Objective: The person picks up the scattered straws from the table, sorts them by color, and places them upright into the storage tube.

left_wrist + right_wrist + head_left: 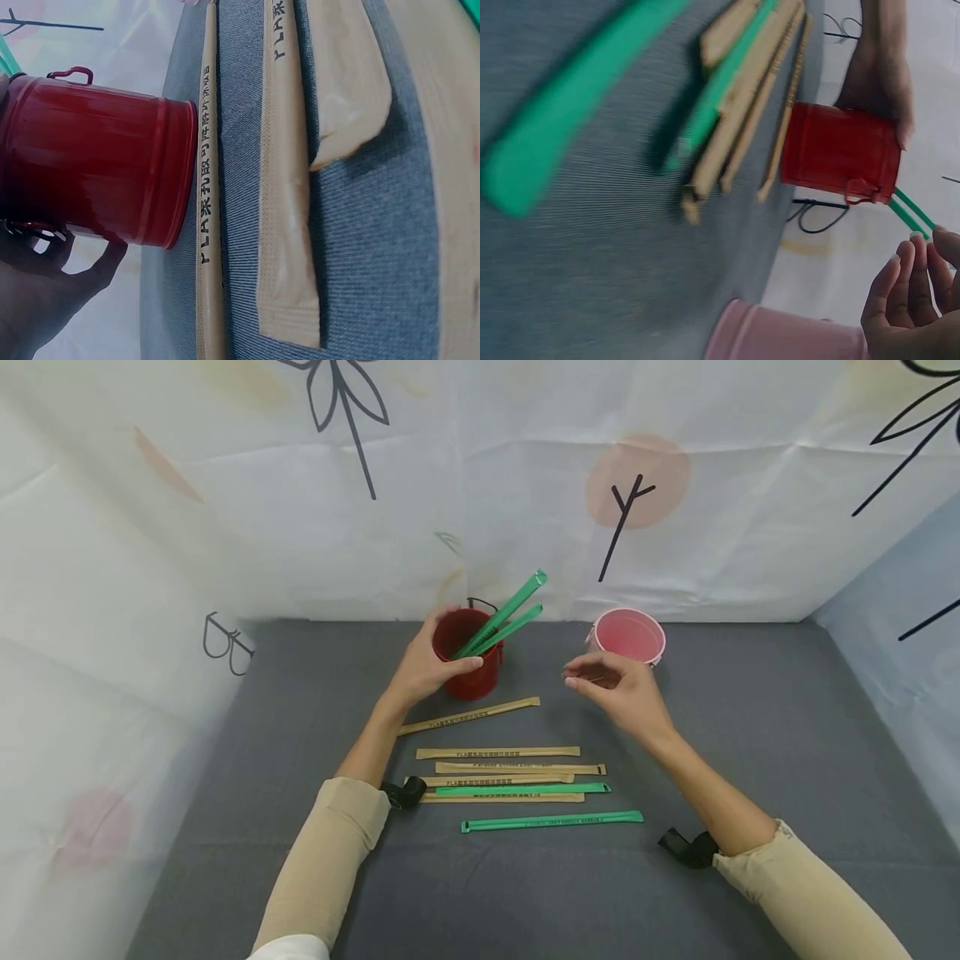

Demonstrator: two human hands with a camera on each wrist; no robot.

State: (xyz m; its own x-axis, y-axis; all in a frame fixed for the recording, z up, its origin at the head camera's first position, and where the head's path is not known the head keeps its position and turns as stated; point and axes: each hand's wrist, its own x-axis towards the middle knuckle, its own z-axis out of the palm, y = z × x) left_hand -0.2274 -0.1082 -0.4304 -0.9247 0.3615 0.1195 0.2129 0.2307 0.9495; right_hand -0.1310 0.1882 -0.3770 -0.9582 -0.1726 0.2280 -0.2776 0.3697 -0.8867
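My left hand (429, 664) grips a small red bucket (480, 683) around its side, fingers at the back and thumb across the front near the rim. Two green-wrapped straws (510, 610) lean out of it toward the upper right. In the left wrist view, the red bucket (97, 157) shows its little side handle. The right hand (626, 693) is in the air just in front of a pink bucket (630, 635), fingers loosely bent and holding nothing. From the right wrist view, its fingertips (919, 251) appear close to the straws' tips but hold none of them.
Several tan paper-wrapped straws (498, 752) lie on the grey cloth (540, 885) before the buckets. Among them lies one green-wrapped straw (525, 789), with another green straw (551, 822) nearer me. A white printed curtain (510, 510) hangs behind.
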